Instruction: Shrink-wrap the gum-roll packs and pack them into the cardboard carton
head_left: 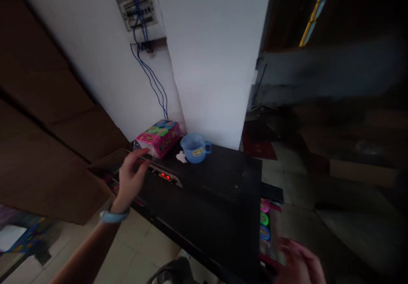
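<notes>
My left hand (131, 178) hovers by the left end of a black machine top (204, 203), thumb and fingers apart with nothing between them. Just right of it, a switch panel (165, 175) shows red lights. Behind that panel stands a pink box (161, 139) with blue and green round shapes on top, apparently in clear film. At the lower right, my right hand (299, 262) is smeared by motion. Close to its fingertips, a pack with pink, green and blue round lids (264, 219) sits at the machine's right end; whether they touch is unclear.
A blue cup (194, 148) with a yellow label stands on the machine beside a crumpled white scrap (181, 157). Large brown cartons (47, 148) rise at the left. An electrical panel (137, 10) with hanging blue wires is on the wall behind.
</notes>
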The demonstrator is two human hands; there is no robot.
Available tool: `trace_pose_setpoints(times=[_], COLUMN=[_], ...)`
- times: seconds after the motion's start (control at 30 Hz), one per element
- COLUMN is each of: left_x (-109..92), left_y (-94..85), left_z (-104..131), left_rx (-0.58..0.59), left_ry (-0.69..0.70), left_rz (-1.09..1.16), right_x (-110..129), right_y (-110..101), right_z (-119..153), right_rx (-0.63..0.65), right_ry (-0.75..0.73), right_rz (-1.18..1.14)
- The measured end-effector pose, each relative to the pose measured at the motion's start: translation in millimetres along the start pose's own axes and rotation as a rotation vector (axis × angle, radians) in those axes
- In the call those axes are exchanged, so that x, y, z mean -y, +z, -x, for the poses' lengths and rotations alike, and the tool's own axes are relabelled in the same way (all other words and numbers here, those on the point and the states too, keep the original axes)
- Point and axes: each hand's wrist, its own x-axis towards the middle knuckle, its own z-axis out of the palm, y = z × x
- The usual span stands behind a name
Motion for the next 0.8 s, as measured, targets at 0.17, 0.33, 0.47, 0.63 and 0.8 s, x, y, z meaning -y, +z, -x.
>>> trace_pose_setpoints(times=[0.17, 0.33, 0.47, 0.63, 0.8], left_x=[106.8, 169.4, 177.1, 169.8, 169.4], left_y=[-43.0, -31.9, -21.8, -43.3, -112.4], left_z=[-122.7, -189.5, -182.5, -145.9, -70.3], left_rx=[-0.054, 0.329, 0.662, 0.713, 0.734], left_ry=[-0.332, -0.588, -0.763, -0.680, -0.561], left_rz=[0.253, 0.622, 0.950, 1.061, 0.997], right_x=[24.7, 30.7, 25.2, 24.2, 20.6], right_y=[145.2, 319.7, 395.3, 376.5, 298.7], right_z=[101.4, 166.9, 183.5, 210.9, 250.8], right_rx=[0.827, 0.981, 0.978, 1.094, 1.213], right_ry=[0.081, 0.033, -0.007, -0.046, -0.196], right_rz=[-0.157, -0.153, -0.102, -0.122, 0.161])
